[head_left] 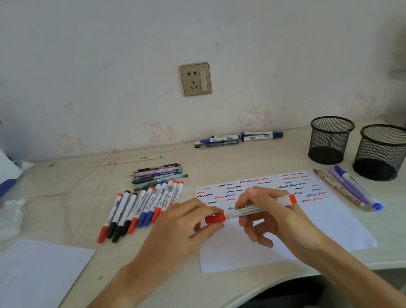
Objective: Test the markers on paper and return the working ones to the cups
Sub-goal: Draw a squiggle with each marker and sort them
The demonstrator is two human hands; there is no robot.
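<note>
A red marker (258, 207) lies level above the test paper (335, 223), which carries rows of red, blue and black squiggles. My right hand (267, 213) holds the marker's white barrel. My left hand (182, 231) pinches its red cap (214, 218) at the left end. Whether the cap is on the tip or just off it I cannot tell. Two black mesh cups (330, 139) (382, 152) stand at the right, both looking empty.
A row of red, black and blue markers (141, 209) lies left of the paper, with a pile of pens (158, 175) behind it. More blue markers (239, 138) lie by the wall. Three pens (351, 187) lie right of the paper. A blank sheet (25, 283) sits front left.
</note>
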